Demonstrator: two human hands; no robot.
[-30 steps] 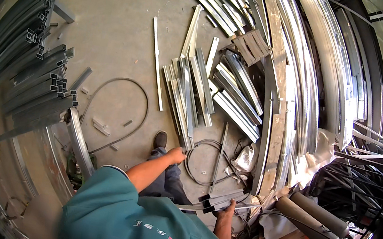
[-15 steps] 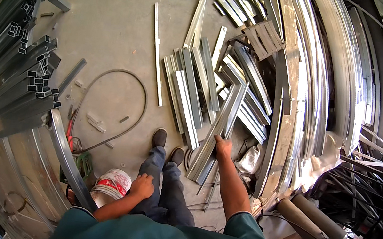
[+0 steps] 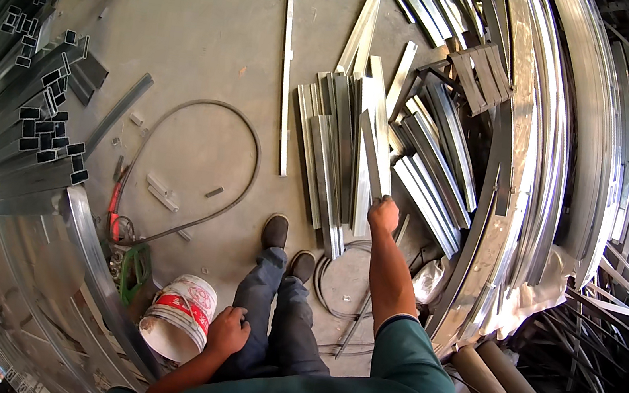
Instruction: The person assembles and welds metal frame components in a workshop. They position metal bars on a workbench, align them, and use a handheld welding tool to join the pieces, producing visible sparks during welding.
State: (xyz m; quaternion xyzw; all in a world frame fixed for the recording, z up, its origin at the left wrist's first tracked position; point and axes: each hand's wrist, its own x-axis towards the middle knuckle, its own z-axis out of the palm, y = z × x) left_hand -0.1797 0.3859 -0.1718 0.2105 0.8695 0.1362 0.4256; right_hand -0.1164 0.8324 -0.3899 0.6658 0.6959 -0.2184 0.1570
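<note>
Bar (image 3: pixel 371 156) slants across the pile (image 3: pixel 321 169), right hand (image 3: pixel 384 215) gripping its near end, likely for reach; left hand (image 3: pixel 229 331) curls by the bucket (image 3: pixel 191 301), whether closed I can't tell.

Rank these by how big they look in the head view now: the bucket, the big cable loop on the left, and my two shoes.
Largest to smallest:
1. Cable loop, judged by its whole outline
2. Bucket
3. Left shoe and right shoe: they look about alike, so not ranked
</note>
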